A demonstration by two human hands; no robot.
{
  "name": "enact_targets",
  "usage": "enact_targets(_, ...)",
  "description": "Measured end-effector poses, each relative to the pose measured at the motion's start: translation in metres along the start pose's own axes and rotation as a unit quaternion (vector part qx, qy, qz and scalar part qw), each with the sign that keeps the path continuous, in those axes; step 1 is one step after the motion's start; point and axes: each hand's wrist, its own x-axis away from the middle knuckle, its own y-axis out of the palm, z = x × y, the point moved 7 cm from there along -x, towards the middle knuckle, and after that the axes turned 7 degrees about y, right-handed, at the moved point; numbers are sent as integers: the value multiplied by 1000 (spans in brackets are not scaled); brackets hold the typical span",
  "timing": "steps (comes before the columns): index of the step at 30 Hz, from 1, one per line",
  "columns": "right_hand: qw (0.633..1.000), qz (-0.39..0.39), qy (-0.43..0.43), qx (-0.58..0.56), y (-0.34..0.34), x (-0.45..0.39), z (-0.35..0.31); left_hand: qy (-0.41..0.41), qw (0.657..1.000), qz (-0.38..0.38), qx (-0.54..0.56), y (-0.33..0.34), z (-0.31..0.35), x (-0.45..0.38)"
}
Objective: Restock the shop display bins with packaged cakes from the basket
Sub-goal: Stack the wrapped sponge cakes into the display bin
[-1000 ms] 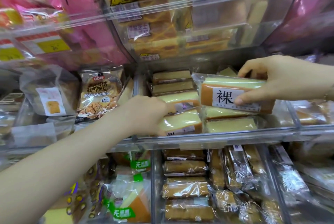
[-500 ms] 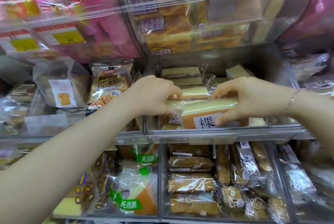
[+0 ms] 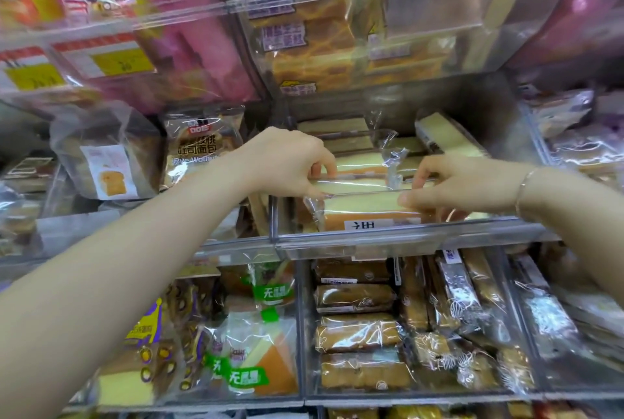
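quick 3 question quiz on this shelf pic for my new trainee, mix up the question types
1. True or false: both hands touch the front cake pack in the clear middle bin.
2. Multiple choice: what sits in the bin directly below that one? A) pink bags B) brown cake bars C) bottles
3. Fill in: the bracelet is worn on the ___ wrist.

Key
1. True. The left hand grips its left end and the right hand pinches its right end.
2. B, the brown cake bars.
3. Right; the bracelet sits there.
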Motion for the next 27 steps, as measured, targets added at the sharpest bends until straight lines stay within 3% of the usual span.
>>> enact_targets(6, 998, 44, 18, 36, 22, 3, -22, 5, 1000, 18, -6, -1, 5, 5)
enact_targets(11, 997, 61, 34, 42, 25, -1, -21, -9, 999, -31, 39, -6, 6, 7)
enact_targets(13, 997, 37, 51, 33, 20, -4, -14, -16, 999, -19, 47, -11, 8, 10)
enact_targets(17, 997, -47, 65, 23, 13, -9, -1, -17, 997, 1, -74, -15, 14, 27)
enact_targets(20, 994, -97, 47, 15, 18, -15, -3, -5, 995, -3, -104, -11, 17, 37)
enact_targets(27, 987, -121, 33, -97, 34, -28, -3, -20, 1000, 1, -17, -1, 22, 36)
